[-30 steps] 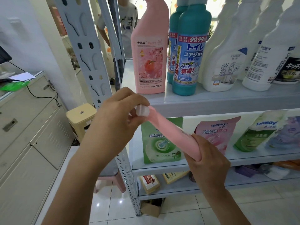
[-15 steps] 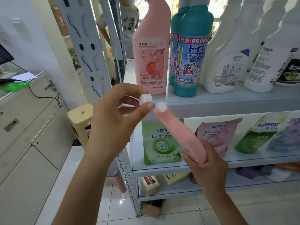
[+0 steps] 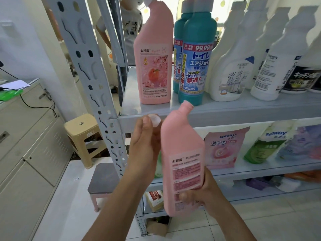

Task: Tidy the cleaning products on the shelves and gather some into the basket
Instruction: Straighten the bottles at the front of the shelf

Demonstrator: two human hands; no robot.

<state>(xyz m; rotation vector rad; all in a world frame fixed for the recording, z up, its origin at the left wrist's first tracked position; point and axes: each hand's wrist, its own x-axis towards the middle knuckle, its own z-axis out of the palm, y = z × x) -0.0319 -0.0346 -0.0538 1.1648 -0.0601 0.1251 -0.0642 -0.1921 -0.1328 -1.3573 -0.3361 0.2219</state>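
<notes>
Our right hand (image 3: 206,190) was curled round the lower half of the pink bottle (image 3: 182,153), thumb across the front near its base. We held the bottle close to upright, leaning a little, with its back label facing us and its bent neck uncovered. Our left hand (image 3: 145,145) was just beside the bottle's shoulder and pinched the white cap (image 3: 154,120) between thumb and fingertips, apart from the neck. The bottle hung in the air in front of the edge of the top shelf (image 3: 243,108), not resting on anything.

On that grey metal shelf stood a second pink bottle (image 3: 153,66) with its cap on, two teal bottles (image 3: 196,63) just beside it, and a row of white bottles (image 3: 234,66) farther right. The shelf below held soft pouches (image 3: 224,148), pink, green and pale purple, leaning back.

The rack's perforated post (image 3: 90,75) rose to our left. Beyond it we saw a beige plastic stool (image 3: 81,134), a low grey-topped stool (image 3: 102,178), a cream metal cabinet (image 3: 26,136) against a white wall, and glossy white floor tiles (image 3: 69,206). A person (image 3: 128,26) stood behind the rack.
</notes>
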